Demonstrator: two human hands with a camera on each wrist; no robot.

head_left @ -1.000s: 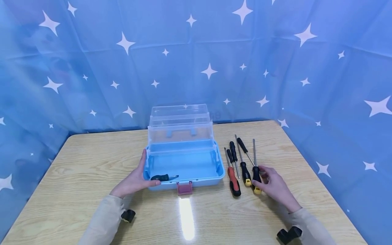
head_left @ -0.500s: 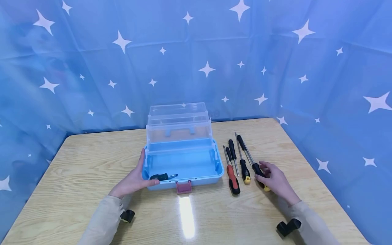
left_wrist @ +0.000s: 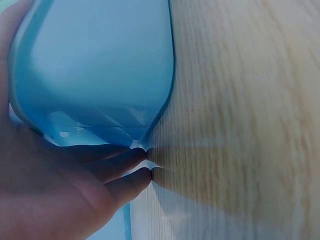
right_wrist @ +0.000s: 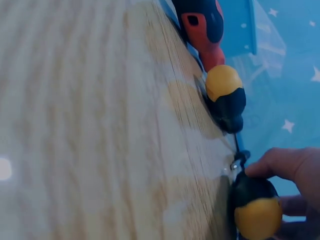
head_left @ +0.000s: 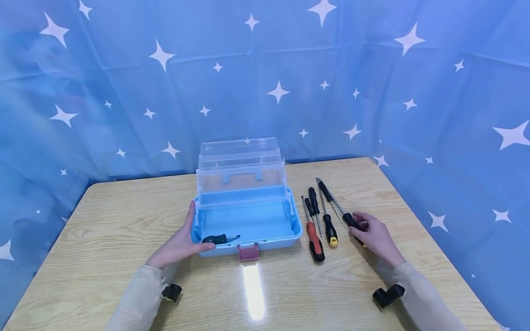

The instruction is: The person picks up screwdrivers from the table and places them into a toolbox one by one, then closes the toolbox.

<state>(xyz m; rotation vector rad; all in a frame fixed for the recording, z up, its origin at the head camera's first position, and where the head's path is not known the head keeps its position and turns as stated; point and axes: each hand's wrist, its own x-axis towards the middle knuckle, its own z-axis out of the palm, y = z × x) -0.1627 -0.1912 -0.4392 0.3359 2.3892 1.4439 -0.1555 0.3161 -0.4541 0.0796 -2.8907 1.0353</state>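
Note:
A light blue toolbox (head_left: 248, 250) with a raised clear lid (head_left: 240, 172) stands on the table. My left hand (head_left: 178, 248) spans its front left corner, thumb along the front rim. In the left wrist view, the straight fingers (left_wrist: 127, 187) lie against the box's outside near the tabletop. A short dark screwdriver (head_left: 215, 239) lies inside the box at the front left. My right hand (head_left: 377, 236) pinches the handle of a black screwdriver with a yellow end (right_wrist: 257, 217) between thumb and fingers. Its shaft points away to the left, across a slim black screwdriver (head_left: 325, 191).
Between box and right hand lie a red and black screwdriver (head_left: 315, 241), another black and yellow screwdriver (head_left: 330, 230) and two small black screwdrivers, one with its handle (head_left: 313, 198) pointing away. A starry blue curtain (head_left: 265, 92) hangs behind the wooden table (head_left: 103, 230).
The pinched screwdriver has turned, its tip swinging left and its yellow end shifting right towards my palm. My right hand has moved slightly right. The left hand stays at the box corner.

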